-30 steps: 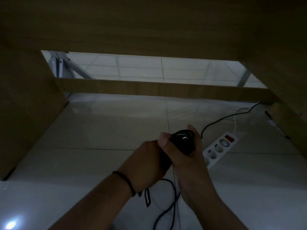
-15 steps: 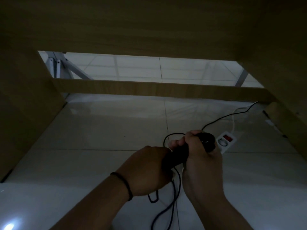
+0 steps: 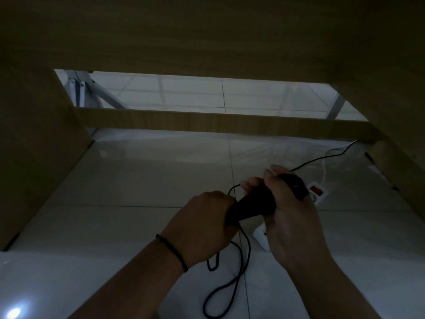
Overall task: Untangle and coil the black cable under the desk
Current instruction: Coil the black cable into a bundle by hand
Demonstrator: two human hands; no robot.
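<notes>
The left hand [image 3: 202, 223] is wrapped tight around the near end of a bundle of black cable [image 3: 253, 204], held up over the shiny floor [image 3: 126, 180] under the desk [image 3: 207, 38]. Loose loops hang down from it. The right hand [image 3: 289, 212] grips the far end of the bundle. Just past it, a white power strip [image 3: 318, 192] lies on the floor, and a thin black wire [image 3: 322, 158] runs to the far right.

Matt wood-grain desk panels [image 3: 207, 38], glossy tiled floor [image 3: 138, 176], white plastic power strip [image 3: 318, 192]
</notes>
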